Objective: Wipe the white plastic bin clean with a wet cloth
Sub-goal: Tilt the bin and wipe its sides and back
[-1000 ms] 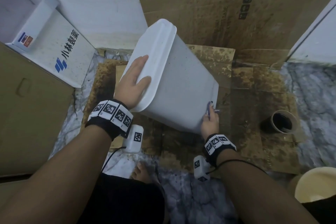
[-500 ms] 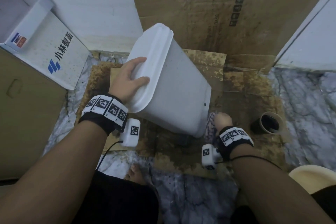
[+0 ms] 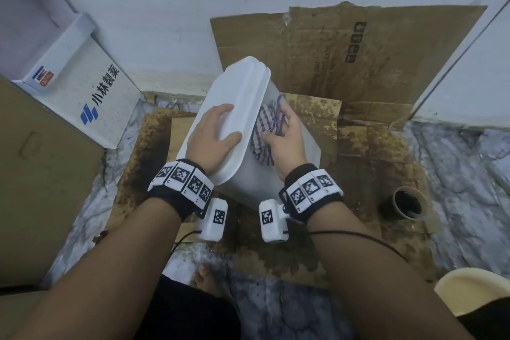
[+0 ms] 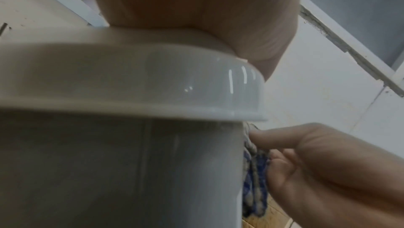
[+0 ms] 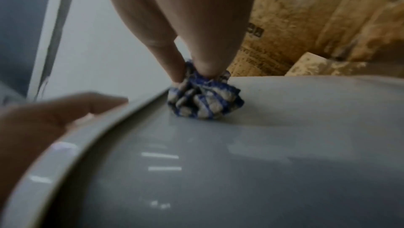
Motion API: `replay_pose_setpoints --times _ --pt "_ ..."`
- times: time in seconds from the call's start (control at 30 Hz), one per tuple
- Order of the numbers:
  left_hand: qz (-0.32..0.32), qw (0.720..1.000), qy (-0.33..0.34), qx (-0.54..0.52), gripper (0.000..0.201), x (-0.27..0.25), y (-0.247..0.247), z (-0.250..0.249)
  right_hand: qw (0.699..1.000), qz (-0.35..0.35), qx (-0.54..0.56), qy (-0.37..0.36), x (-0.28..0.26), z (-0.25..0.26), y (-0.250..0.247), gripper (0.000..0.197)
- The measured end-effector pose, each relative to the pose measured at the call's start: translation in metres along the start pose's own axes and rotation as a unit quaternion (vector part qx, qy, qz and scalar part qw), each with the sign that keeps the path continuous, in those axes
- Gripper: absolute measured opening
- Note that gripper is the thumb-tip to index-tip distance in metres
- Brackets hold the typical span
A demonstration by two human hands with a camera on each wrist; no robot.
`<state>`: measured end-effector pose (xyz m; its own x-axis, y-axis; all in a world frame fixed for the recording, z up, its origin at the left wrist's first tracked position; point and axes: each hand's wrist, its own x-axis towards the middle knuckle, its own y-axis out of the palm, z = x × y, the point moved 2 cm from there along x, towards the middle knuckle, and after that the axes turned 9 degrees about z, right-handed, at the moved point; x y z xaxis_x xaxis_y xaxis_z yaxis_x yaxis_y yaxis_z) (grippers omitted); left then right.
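Observation:
The white plastic bin [image 3: 245,188] stands tilted on stained cardboard, its lid [image 3: 242,91] facing up and left. My left hand [image 3: 212,138] lies flat on the lid, fingers spread, thumb near the rim. My right hand [image 3: 288,141] grips a bunched blue-and-white checked cloth [image 3: 263,132] and presses it against the bin's side just under the lid rim. In the right wrist view the cloth [image 5: 203,102] sits wadded under my fingertips [image 5: 207,66] on the bin wall [image 5: 240,162]. The left wrist view shows the lid rim [image 4: 153,79] and the cloth [image 4: 255,171] beside the bin.
Wet, stained cardboard [image 3: 372,174] covers the floor, and another sheet [image 3: 358,50] leans on the wall. A white printed box [image 3: 91,96] and a brown carton [image 3: 36,174] stand left. A paper cup of dark liquid [image 3: 405,203] sits right, a cream basin [image 3: 474,290] lower right.
My right hand has left the bin's lower corner, taken the cloth from the floor and brought it up to the bin's side under the lid. The left hand stays on the lid.

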<state>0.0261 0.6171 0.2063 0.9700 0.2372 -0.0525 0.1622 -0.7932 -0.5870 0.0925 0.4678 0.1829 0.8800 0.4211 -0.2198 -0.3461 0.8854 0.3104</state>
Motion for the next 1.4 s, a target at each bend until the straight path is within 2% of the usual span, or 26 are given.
replay_pose_setpoints --times 0.1,0.23,0.47,0.67,0.77,0.93,1.2,1.4 --pt "0.004 1.0 0.002 0.009 0.063 0.002 0.0 0.003 0.995 -0.009 -0.093 -0.027 0.01 -0.005 0.002 0.057" --pt "0.008 1.0 -0.001 0.005 0.066 0.004 -0.002 0.008 0.985 -0.008 -0.167 -0.048 0.024 -0.003 0.003 0.056" --pt "0.008 1.0 0.009 0.011 0.064 0.004 -0.001 0.008 0.97 0.015 -0.229 -0.087 0.039 -0.005 0.01 0.056" --pt "0.016 1.0 0.003 0.002 0.067 0.004 -0.002 0.014 0.937 0.064 -0.325 -0.108 0.049 -0.018 0.0 0.06" --pt "0.025 1.0 -0.004 -0.011 0.067 0.004 -0.004 0.017 0.922 0.057 -0.366 -0.116 0.056 -0.029 -0.007 0.061" --pt "0.021 0.999 -0.022 -0.016 0.061 0.001 -0.01 0.016 0.906 0.039 -0.416 -0.064 0.061 -0.048 -0.028 0.058" --pt "0.014 0.998 -0.037 -0.043 0.053 0.0 -0.016 0.022 0.908 0.013 -0.418 -0.034 0.065 -0.081 -0.075 0.061" --pt "0.015 0.997 -0.054 -0.05 0.053 0.0 -0.019 0.028 0.905 -0.01 -0.424 0.031 0.066 -0.104 -0.115 0.061"
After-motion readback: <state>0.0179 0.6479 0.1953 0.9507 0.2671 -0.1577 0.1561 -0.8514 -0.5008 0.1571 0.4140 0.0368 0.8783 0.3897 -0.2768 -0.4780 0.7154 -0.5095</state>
